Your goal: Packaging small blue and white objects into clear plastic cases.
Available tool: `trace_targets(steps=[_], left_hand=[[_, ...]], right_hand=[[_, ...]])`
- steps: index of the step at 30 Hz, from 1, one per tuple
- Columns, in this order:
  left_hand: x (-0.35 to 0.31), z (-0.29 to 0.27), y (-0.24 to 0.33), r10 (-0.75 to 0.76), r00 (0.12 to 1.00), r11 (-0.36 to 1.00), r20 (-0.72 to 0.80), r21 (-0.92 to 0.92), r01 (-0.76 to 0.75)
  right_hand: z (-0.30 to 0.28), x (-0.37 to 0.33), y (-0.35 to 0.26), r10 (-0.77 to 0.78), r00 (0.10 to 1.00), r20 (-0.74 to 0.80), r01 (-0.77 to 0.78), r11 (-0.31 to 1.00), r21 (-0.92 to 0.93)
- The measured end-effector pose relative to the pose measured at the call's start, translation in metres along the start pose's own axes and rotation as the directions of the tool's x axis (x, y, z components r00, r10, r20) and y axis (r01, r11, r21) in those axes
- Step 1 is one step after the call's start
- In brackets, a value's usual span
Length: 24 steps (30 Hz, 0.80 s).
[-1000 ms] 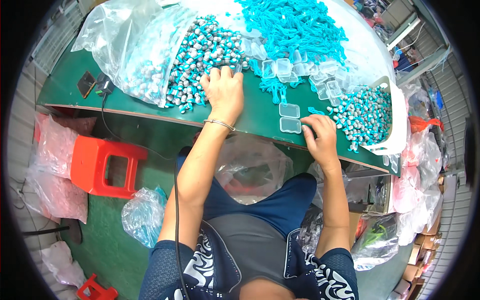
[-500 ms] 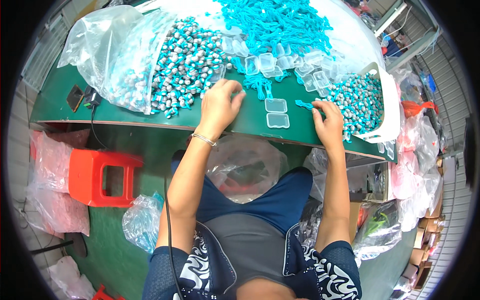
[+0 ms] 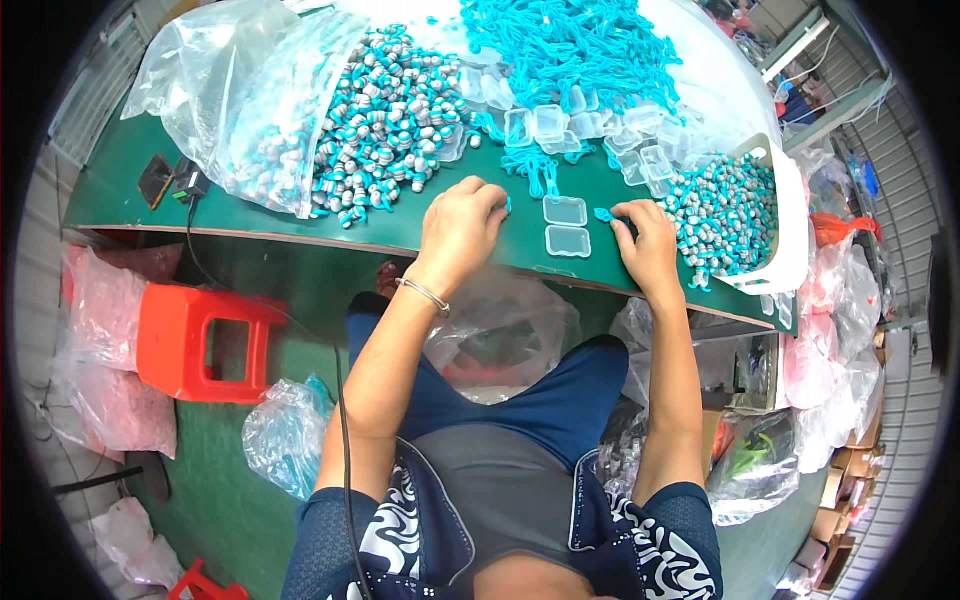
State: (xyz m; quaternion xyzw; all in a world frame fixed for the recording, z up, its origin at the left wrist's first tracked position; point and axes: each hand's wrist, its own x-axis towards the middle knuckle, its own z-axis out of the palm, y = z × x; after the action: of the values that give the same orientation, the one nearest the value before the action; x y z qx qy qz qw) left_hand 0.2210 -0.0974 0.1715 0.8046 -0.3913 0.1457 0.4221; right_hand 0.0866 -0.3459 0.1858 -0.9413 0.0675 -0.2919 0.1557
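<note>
My left hand (image 3: 462, 228) is over the green table, its fingertips pinched on a small teal piece (image 3: 508, 205). Opposite it, my right hand (image 3: 647, 243) grips a short teal cord (image 3: 603, 214) between thumb and fingers. Between the hands lies an opened clear plastic case (image 3: 567, 226), its two halves flat on the table. Just behind the case are loose teal cords (image 3: 530, 165). Beyond my left hand spreads a heap of small grey-and-white pieces with teal ends (image 3: 385, 120). More of these fill a white bin (image 3: 787, 225) beside my right hand.
A large pile of teal cords (image 3: 570, 50) sits at the back, with several clear cases (image 3: 550, 123) before it. A clear plastic bag (image 3: 215, 95) and a dark phone-like slab (image 3: 155, 182) lie at left. Below stand a red stool (image 3: 165, 340) and filled bags (image 3: 115, 400).
My left hand has come away from the heap, nearer the opened case, with a small teal piece now in its fingertips. My right hand stays near the bin, still gripping the teal cord.
</note>
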Motion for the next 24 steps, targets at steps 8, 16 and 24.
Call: trace_targets(steps=[8,16,24], left_hand=[[0.000,-0.002,0.000,0.019,1.000,1.000,0.007,-0.002,-0.019],[-0.004,0.000,-0.001,0.013,1.000,1.000,-0.019,-0.013,-0.013],[-0.005,-0.001,0.000,0.034,0.999,0.999,-0.033,-0.018,-0.035]], right_hand=[[-0.031,0.011,0.038,0.097,0.976,-0.195,-0.124,0.983,-0.134],[-0.015,0.009,0.040,0.104,0.988,-0.115,-0.142,0.905,-0.402],[-0.008,0.008,0.027,-0.018,0.991,-0.135,-0.039,0.913,-0.406]])
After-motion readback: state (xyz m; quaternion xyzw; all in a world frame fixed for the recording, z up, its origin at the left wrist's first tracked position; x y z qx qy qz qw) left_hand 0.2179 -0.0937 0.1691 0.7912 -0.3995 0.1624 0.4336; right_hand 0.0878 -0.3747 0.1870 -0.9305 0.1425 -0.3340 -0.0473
